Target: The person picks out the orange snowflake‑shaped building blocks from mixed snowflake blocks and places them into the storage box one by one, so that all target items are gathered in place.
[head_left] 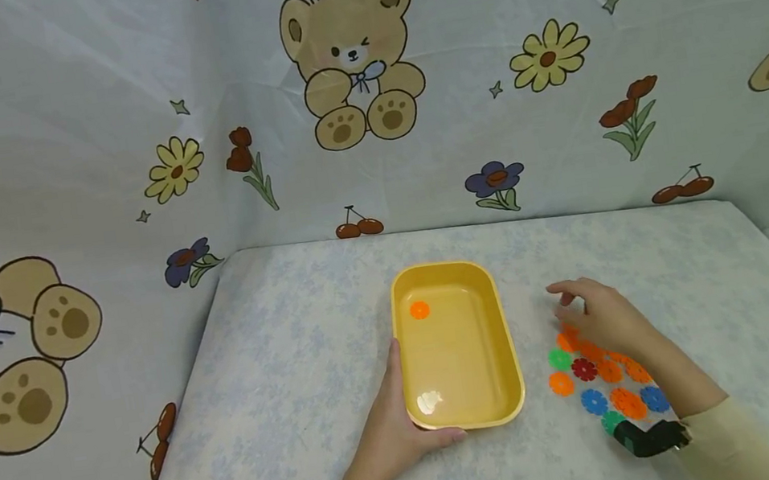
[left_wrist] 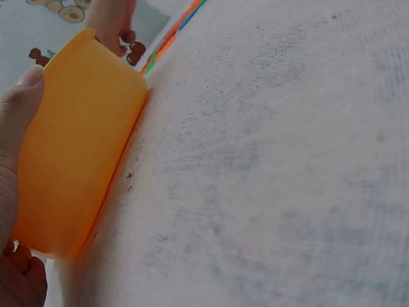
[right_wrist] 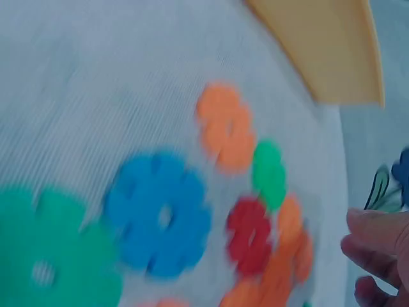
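A yellow rectangular plastic tray lies on the table, with one orange flower-shaped disc inside near its far left corner. My left hand grips the tray's near left corner, thumb along the near side and fingers along the left. In the left wrist view, that thumb lies against the tray's outer wall. To the right, my right hand hovers by the far end of a spread of flower-shaped discs, including a red disc and a blue disc. Its fingers are loosely bent, and no disc shows between them.
Green, blue and several orange discs lie on the pale mottled tabletop. A black band is at my right wrist, beside the nearest discs. A cloth printed with bears and flowers hangs behind and on the left.
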`<state>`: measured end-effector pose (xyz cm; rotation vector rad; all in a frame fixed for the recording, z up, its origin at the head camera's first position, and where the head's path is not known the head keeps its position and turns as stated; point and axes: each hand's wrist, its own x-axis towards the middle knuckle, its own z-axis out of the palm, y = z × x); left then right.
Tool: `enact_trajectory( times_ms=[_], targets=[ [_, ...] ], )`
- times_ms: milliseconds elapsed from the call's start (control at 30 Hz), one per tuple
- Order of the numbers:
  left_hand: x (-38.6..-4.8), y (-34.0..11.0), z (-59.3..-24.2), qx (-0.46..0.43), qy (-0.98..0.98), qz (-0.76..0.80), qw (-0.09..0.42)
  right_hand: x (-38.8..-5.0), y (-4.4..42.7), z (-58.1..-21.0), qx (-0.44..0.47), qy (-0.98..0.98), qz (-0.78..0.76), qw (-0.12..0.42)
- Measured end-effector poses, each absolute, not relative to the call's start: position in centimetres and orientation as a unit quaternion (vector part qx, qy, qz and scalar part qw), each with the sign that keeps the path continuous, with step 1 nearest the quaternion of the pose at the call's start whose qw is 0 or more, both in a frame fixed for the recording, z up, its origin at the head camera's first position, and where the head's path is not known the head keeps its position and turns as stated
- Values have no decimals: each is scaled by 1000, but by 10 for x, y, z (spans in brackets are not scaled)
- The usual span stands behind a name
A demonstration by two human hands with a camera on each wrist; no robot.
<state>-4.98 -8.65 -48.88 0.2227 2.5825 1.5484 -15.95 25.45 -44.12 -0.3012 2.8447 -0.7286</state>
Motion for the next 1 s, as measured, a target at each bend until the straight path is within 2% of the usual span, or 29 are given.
enact_trajectory(
  times_ms=[300, 700, 1000],
  targets=[
    [-48, -87, -487, 62, 856, 509, 70, -152, 301, -466, -130, 960, -226, 98],
    [-49, -88, -489, 72, 863, 496, 66, -157, 305, -470, -160, 951, -242, 111],
    [-49, -88, -488, 73, 863, 495, 63, -155, 303, -472, -139, 953, -248, 103]
  ],
)
